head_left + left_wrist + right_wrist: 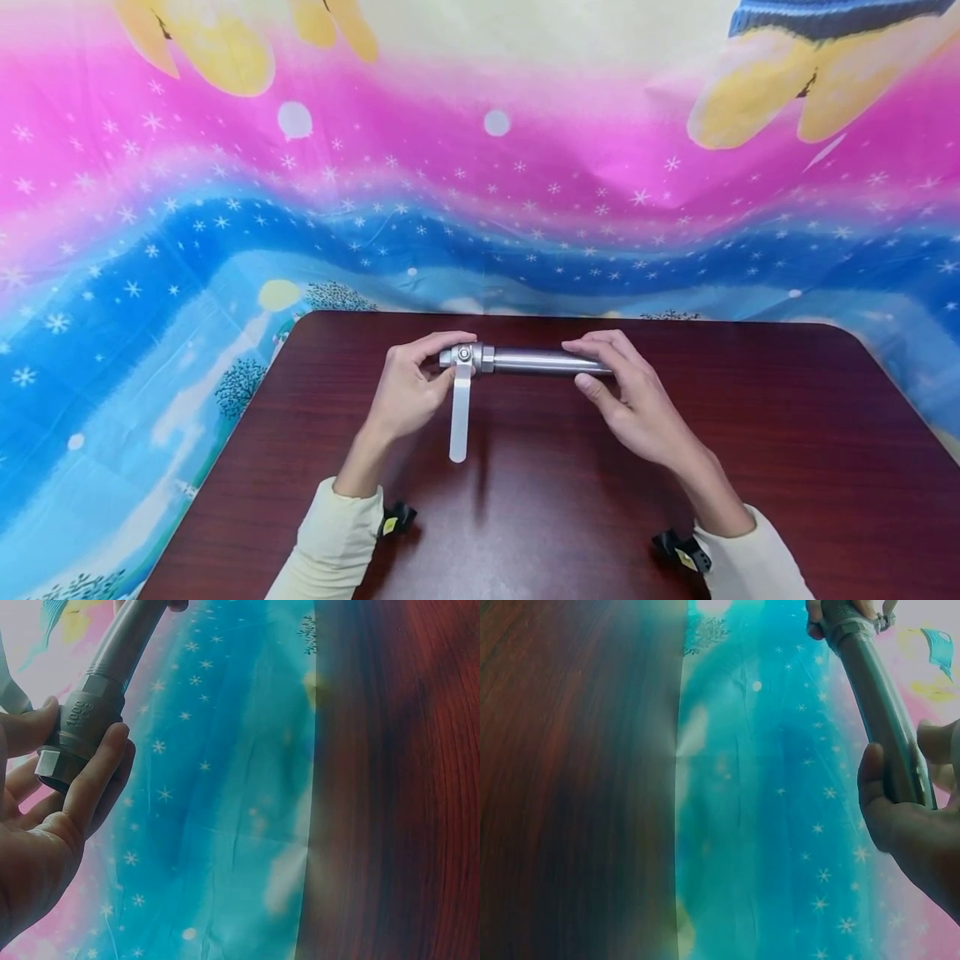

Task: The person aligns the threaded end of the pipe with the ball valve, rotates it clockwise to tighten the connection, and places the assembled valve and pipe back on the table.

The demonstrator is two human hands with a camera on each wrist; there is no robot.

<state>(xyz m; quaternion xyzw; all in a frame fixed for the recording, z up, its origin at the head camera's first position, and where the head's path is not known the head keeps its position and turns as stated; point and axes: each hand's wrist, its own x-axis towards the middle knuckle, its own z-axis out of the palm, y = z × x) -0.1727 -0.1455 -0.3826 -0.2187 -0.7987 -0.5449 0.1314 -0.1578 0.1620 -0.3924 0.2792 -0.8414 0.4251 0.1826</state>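
In the head view a metal ball valve (467, 355) is joined to a smooth steel pipe (546, 362), the two held level above the table. My left hand (405, 387) grips the valve body (82, 716), with the thumb on one side and fingers on the other. The valve's flat lever handle (459, 421) points down toward me, square to the pipe. My right hand (637, 408) holds the pipe's far right end, thumb and fingers on opposite sides, as the right wrist view also shows. That end is partly hidden by the hand.
Below is a dark red-brown wooden table (555, 508) with rounded far corners. A printed cloth (480, 208) in pink and blue with snowflakes hangs behind it. Black straps (399, 518) with yellow labels sit at both wrists, by the pale sleeves (330, 533).
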